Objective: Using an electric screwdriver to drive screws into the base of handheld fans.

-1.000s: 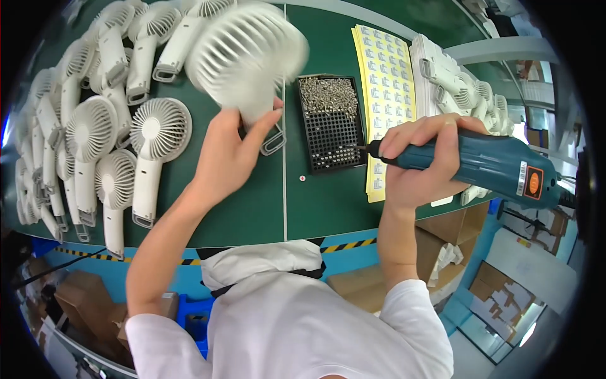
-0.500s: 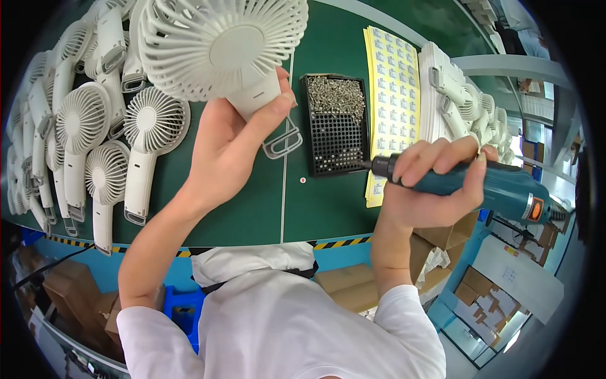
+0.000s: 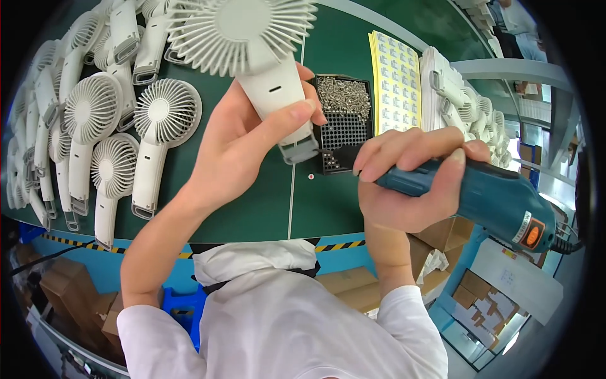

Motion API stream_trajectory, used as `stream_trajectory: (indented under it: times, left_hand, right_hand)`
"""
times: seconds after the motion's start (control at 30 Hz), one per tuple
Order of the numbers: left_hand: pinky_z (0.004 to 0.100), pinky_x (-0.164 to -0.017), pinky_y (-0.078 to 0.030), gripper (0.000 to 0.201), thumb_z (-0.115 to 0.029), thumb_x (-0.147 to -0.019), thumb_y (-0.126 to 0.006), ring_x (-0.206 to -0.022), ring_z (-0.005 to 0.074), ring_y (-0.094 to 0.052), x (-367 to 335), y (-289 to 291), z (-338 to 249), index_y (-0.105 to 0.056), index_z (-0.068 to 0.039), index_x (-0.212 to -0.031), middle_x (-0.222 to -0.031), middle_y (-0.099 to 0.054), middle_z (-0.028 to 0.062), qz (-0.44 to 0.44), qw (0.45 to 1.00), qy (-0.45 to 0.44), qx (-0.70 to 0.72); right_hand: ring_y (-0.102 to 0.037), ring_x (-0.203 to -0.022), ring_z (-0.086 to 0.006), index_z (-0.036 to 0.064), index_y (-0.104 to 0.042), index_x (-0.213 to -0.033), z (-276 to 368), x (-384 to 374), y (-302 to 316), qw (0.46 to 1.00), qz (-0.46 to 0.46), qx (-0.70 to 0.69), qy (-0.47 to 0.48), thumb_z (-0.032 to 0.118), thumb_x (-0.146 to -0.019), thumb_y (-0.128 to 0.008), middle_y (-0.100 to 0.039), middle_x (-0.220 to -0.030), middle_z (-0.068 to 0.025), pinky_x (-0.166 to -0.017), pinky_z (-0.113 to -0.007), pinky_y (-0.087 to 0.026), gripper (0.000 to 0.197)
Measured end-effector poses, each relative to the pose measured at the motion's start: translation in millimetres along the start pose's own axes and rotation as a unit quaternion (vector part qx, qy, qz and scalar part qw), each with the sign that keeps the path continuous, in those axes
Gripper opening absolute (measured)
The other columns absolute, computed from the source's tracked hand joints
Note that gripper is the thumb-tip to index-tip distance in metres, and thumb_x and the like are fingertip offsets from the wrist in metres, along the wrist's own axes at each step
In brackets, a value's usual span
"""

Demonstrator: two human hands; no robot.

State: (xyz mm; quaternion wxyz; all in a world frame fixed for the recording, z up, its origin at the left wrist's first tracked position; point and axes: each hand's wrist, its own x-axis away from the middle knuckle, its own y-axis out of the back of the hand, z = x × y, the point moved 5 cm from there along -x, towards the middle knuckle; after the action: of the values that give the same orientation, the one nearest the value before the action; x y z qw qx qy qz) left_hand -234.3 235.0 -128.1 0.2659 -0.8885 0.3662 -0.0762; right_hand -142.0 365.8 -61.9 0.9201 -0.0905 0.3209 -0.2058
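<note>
I count one white plastic handheld fan pinched in left hand, raised closer than before | one teal electric screwdriver gripped by right hand | one black screw tray | fingers curled tight.

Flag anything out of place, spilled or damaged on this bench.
One small pale speck, perhaps a stray screw, lies loose on the green mat just outside the black screw tray. Otherwise nothing stands out: the white fans lie in rows, and no damage shows.
</note>
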Motion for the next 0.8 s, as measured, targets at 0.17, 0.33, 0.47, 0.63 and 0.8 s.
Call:
stream_trajectory:
  times: [0.17, 0.33, 0.47, 0.63, 0.8]
  left_hand:
    - [0.0293, -0.087, -0.046, 0.019, -0.007, -0.092, -0.054, -0.097, 0.0144, -0.057, -1, 11, -11, -0.053, 0.001, -0.109, -0.102, -0.062, 0.0104, -0.026, 0.989, -0.057, -0.136]
    - [0.0333, -0.092, -0.045, 0.039, -0.007, -0.081, -0.068, -0.109, 0.0256, -0.056, 21, 11, 14, -0.058, 0.001, -0.118, -0.120, -0.059, 0.0131, 0.013, 0.946, -0.121, -0.301]
    - [0.0333, -0.097, -0.041, 0.039, -0.005, -0.087, -0.062, -0.112, 0.0229, -0.056, 13, 10, 16, -0.054, 0.001, -0.124, -0.124, -0.059, 0.0112, 0.052, 0.936, -0.109, -0.331]
    - [0.0317, -0.099, -0.040, 0.032, -0.004, -0.092, -0.059, -0.107, 0.0175, -0.056, 14, 13, 22, -0.052, 0.003, -0.122, -0.114, -0.060, 0.0082, -0.013, 0.942, -0.045, -0.332]
    - [0.0259, -0.081, -0.043, 0.028, -0.011, -0.095, -0.053, -0.091, 0.0116, -0.055, 2, 17, 22, -0.046, 0.001, -0.120, -0.099, -0.057, 0.0043, -0.075, 0.981, 0.013, -0.180]
  right_hand:
    - [-0.045, -0.037, -0.0205, 0.0136, -0.039, -0.117, 20, -10, 22, 0.994, -0.105, 0.001, 0.018, 0.024, -0.099, -0.034, -0.047, -0.070, -0.0073, -0.034, -0.038, -0.046, 0.021]
    - [-0.040, -0.034, -0.0169, 0.0085, -0.044, -0.105, 15, -14, 50, 0.974, -0.173, 0.144, -0.011, 0.023, -0.094, -0.043, -0.045, -0.062, -0.0058, -0.032, -0.032, -0.039, 0.018]
    - [-0.040, -0.033, -0.0171, 0.0079, -0.039, -0.112, 9, -5, 48, 0.969, -0.159, 0.187, 0.012, 0.013, -0.090, -0.047, -0.046, -0.061, -0.0080, -0.030, -0.033, -0.040, 0.024]
    - [-0.042, -0.032, -0.0190, 0.0071, -0.038, -0.114, 10, -1, 47, 0.975, -0.116, 0.186, 0.035, 0.012, -0.090, -0.045, -0.047, -0.061, -0.0089, -0.030, -0.034, -0.042, 0.026]
    - [-0.042, -0.032, -0.0191, 0.0051, -0.038, -0.113, 1, 1, 46, 0.973, -0.103, 0.204, 0.020, 0.009, -0.091, -0.044, -0.046, -0.061, -0.0095, -0.030, -0.034, -0.042, 0.023]
